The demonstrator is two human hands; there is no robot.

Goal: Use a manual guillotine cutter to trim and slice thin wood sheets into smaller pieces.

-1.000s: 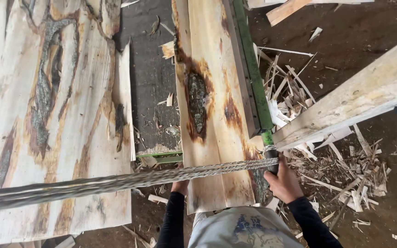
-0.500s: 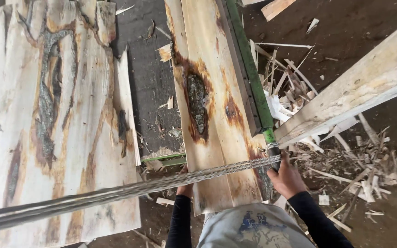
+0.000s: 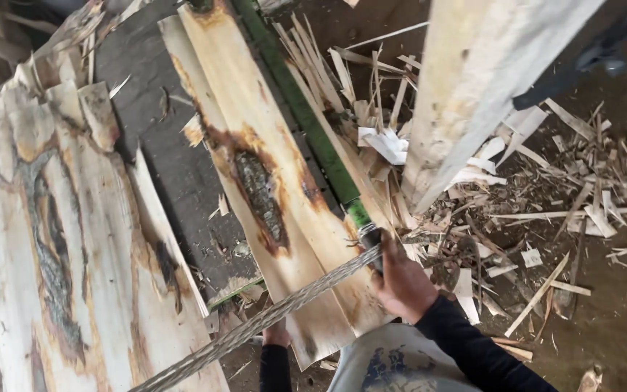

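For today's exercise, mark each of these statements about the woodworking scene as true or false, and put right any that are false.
1. The right hand grips the end of a twisted metal bar. True.
2. The veneer sheet under the hands is plain and free of marks. False: it has a dark knot with brown staining near its middle.
3. Wood scraps litter the ground to the person's right. True.
4. The left hand is raised high above the sheet. False: it sits low at the sheet's near edge, mostly hidden under the bar.
5. A green rail runs along the right edge of the sheet. True.
6. The person wears short sleeves. False: dark long sleeves reach the wrists.
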